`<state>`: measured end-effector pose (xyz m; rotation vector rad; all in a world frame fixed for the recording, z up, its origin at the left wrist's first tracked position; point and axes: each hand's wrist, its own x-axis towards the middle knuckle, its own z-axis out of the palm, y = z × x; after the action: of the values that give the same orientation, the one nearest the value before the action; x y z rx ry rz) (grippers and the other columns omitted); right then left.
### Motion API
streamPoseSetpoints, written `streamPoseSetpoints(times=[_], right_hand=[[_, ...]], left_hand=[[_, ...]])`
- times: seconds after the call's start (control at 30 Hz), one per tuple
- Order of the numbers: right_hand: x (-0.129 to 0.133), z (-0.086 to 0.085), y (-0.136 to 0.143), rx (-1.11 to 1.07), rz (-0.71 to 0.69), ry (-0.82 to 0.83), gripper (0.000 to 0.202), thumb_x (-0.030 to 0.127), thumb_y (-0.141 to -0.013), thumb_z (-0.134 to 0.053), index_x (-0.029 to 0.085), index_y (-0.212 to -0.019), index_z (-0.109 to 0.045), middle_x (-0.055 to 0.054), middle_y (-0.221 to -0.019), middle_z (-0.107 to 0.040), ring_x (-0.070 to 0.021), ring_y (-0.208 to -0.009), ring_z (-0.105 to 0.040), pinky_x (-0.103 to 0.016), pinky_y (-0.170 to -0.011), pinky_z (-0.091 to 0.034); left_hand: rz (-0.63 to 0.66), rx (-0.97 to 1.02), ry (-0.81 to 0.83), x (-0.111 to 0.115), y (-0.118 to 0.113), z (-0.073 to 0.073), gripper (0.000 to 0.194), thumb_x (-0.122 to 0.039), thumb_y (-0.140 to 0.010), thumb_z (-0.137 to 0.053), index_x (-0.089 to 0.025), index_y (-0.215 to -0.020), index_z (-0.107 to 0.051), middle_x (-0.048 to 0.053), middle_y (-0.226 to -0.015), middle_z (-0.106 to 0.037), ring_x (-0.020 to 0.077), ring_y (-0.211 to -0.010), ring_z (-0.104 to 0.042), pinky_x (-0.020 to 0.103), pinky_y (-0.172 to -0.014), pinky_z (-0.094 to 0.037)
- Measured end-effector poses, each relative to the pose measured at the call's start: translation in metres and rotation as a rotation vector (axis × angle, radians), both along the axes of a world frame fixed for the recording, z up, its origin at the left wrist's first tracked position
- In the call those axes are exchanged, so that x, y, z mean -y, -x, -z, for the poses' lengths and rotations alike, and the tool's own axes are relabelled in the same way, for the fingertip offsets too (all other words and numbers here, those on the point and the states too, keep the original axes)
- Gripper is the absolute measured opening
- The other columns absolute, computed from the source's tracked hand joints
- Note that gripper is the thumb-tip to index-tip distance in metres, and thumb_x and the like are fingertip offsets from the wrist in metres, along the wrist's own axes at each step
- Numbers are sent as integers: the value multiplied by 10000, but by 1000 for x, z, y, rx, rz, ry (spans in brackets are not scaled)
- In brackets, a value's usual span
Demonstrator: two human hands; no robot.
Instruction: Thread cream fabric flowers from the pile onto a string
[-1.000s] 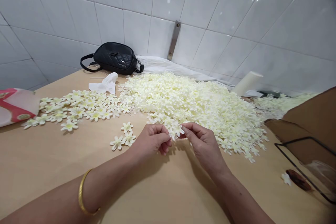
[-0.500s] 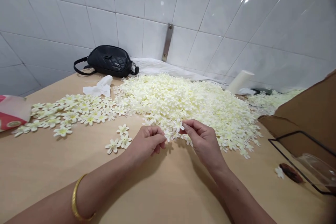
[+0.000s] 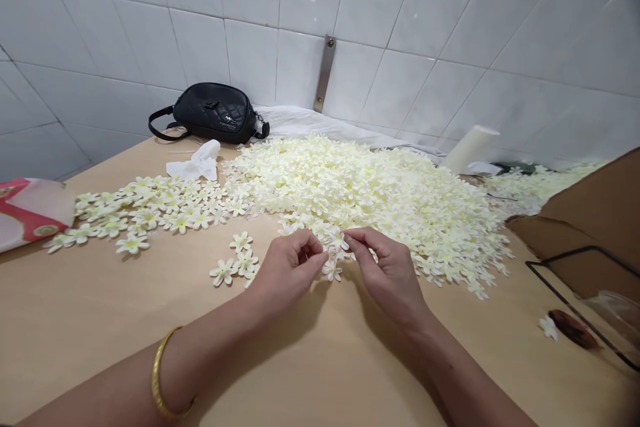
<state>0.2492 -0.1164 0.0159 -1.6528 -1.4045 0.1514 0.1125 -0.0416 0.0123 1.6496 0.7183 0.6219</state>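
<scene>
1. White with a yellowish tint, a small artificial flower (image 3: 340, 241) is at the near edge of a big heap (image 3: 360, 180) of similar blossoms. The right hand (image 3: 393, 270) pinches it between thumb and forefinger, its other fingers loosely curled.
2. The left hand (image 3: 287, 273), also at the heap's near edge, has thumb and forefinger nearly closed; whether they grip anything cannot be told.
3. The flower looks feather-light, thin and soft, probably easy to crease and prone to cling to its neighbours. A light pinch on one petal or close to the centre should suit it.
4. Left of the heap lie a small cluster of loose flowers (image 3: 223, 271) and a wider scatter (image 3: 150, 203) on the wooden-looking table (image 3: 300, 373).
5. Behind the heap, to its left, is a black bag (image 3: 213, 110); at its right rear, a white roll (image 3: 470, 149) leans.
</scene>
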Motion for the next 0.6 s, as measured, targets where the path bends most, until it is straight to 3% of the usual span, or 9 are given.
streamPoseSetpoints(times=[0.1, 0.3, 0.6], right_hand=[[0, 4, 4, 130, -83, -33, 200, 173, -822, -416, 186, -834, -615, -27, -734, -607, -140, -676, -552, -242, -623, -421], [-1, 8, 11, 333, -154, -49, 247, 99, -810, -381, 175, -861, -610, -56, -757, -601, -158, -719, -533, -266, -659, -421], [0, 6, 12, 152, -188, -13, 237, 125, -824, -402, 198, -865, -624, -26, -746, -604, -135, -695, -549, -237, -646, -419]], left_hand=[[10, 71, 37, 1, 1, -6, 138, -263, -699, -527, -135, -708, -578, -7, -572, -520, 78, -469, -428, 205, -445, -335], [25, 89, 169, -2, -1, -4, 141, -240, -704, -529, -133, -629, -583, -52, -406, -418, 53, -379, -353, 198, -408, -284], [27, 99, 277, -4, -1, -4, 148, -210, -690, -527, -135, -563, -529, -49, -382, -412, 47, -367, -339, 196, -401, -253]])
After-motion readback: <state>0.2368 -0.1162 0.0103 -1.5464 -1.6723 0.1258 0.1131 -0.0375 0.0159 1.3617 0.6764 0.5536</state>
